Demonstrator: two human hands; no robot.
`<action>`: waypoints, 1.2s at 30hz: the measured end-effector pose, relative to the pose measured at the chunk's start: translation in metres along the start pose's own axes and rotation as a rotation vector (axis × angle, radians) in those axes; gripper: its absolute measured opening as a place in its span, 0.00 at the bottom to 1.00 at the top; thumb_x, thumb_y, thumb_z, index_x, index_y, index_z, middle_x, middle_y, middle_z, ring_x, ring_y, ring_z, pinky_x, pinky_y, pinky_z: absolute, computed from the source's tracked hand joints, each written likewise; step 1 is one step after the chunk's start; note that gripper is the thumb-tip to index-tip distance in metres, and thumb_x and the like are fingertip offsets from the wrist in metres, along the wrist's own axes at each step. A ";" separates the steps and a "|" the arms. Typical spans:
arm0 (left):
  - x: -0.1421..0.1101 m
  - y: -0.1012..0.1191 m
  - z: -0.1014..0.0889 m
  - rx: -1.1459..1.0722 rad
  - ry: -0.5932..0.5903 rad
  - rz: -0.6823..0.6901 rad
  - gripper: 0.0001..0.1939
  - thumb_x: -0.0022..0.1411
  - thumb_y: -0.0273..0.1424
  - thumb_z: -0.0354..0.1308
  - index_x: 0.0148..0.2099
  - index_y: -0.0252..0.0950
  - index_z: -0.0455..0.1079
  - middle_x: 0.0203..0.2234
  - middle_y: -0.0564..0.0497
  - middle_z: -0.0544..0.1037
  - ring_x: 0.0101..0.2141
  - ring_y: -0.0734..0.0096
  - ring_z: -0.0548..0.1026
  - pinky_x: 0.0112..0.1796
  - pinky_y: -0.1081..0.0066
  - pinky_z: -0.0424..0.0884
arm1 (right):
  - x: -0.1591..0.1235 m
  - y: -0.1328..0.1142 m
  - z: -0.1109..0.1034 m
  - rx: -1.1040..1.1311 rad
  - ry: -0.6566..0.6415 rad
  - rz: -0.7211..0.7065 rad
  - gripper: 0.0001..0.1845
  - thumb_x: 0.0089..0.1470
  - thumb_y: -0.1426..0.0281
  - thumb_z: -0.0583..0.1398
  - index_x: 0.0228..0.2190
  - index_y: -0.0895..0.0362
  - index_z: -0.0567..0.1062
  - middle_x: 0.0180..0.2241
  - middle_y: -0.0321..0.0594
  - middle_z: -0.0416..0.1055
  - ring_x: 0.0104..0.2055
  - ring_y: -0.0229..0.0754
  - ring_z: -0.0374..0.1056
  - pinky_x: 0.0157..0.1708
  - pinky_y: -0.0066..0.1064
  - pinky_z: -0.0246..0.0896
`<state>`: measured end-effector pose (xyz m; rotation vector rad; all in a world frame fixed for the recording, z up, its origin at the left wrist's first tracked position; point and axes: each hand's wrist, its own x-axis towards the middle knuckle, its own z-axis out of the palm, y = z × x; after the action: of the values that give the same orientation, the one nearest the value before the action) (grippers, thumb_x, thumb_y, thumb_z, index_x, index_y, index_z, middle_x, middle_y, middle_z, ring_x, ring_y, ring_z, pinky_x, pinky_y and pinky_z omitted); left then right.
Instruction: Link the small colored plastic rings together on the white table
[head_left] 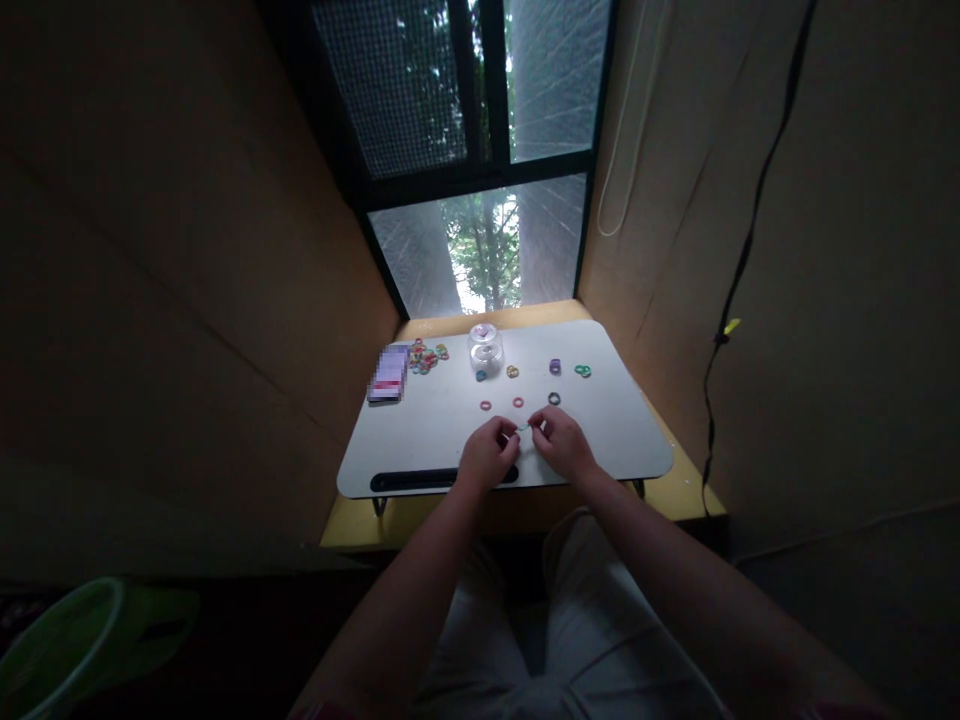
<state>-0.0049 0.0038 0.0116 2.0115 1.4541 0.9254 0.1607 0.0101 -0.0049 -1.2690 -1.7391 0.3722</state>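
Note:
Both of my hands rest near the front of a small white lap table (615, 420). My left hand (487, 452) and my right hand (561, 440) are closed in pinches that meet on a tiny pale green ring (523, 427) held between them. Just beyond the fingers lie loose small rings on the table: two reddish rings (501, 404), a dark ring (553, 398), a yellow ring (512, 371), a purple ring (555, 366) and a green pair (583, 370). A heap of several coloured rings (426, 356) sits at the far left.
A clear round jar (485, 349) stands at the table's far middle. A purple packet (388, 374) lies at the far left. The table sits on a yellow ledge (686, 492) under a window, between brown walls. A green basin (67, 645) is at bottom left; a black cable (739, 270) hangs at right.

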 end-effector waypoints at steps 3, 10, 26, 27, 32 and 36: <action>0.001 0.000 0.000 0.008 -0.007 0.003 0.06 0.57 0.32 0.54 0.38 0.38 0.68 0.24 0.56 0.73 0.24 0.76 0.69 0.29 0.73 0.63 | 0.006 0.009 -0.003 0.021 0.133 0.105 0.07 0.49 0.74 0.55 0.30 0.57 0.72 0.29 0.37 0.70 0.24 0.36 0.61 0.30 0.29 0.59; 0.004 -0.003 0.002 0.041 -0.019 0.015 0.07 0.58 0.34 0.54 0.38 0.38 0.68 0.24 0.55 0.72 0.25 0.74 0.69 0.29 0.73 0.63 | 0.041 0.060 -0.032 -0.146 0.314 0.267 0.09 0.47 0.73 0.55 0.30 0.59 0.75 0.31 0.43 0.73 0.32 0.42 0.67 0.38 0.33 0.61; 0.008 -0.001 0.003 0.064 -0.059 -0.018 0.08 0.58 0.36 0.53 0.38 0.38 0.68 0.23 0.55 0.72 0.24 0.74 0.68 0.27 0.74 0.62 | 0.080 0.091 -0.052 -0.354 0.257 0.495 0.11 0.51 0.70 0.56 0.38 0.55 0.74 0.35 0.41 0.74 0.34 0.42 0.66 0.32 0.30 0.56; 0.008 -0.001 0.003 0.061 -0.055 -0.017 0.08 0.58 0.36 0.53 0.37 0.38 0.68 0.23 0.55 0.71 0.24 0.74 0.68 0.27 0.74 0.62 | 0.079 0.090 -0.052 -0.364 0.262 0.505 0.11 0.51 0.70 0.56 0.38 0.55 0.73 0.35 0.41 0.73 0.33 0.41 0.66 0.31 0.30 0.55; 0.007 -0.002 0.006 -0.049 0.002 -0.055 0.09 0.57 0.37 0.55 0.36 0.37 0.68 0.22 0.55 0.70 0.23 0.76 0.67 0.26 0.75 0.62 | 0.074 0.088 -0.054 -0.387 0.220 0.502 0.03 0.51 0.69 0.55 0.30 0.55 0.68 0.28 0.39 0.70 0.27 0.40 0.61 0.28 0.29 0.50; 0.013 -0.018 0.000 -0.320 0.304 -0.162 0.12 0.56 0.38 0.56 0.38 0.35 0.67 0.25 0.53 0.72 0.25 0.75 0.70 0.28 0.74 0.67 | 0.071 0.091 -0.054 -0.338 0.245 0.450 0.03 0.49 0.69 0.56 0.26 0.54 0.66 0.22 0.35 0.66 0.23 0.38 0.56 0.25 0.29 0.46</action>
<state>-0.0135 0.0220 0.0020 1.5491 1.4852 1.3402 0.2550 0.0958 -0.0036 -1.8752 -1.3359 0.1674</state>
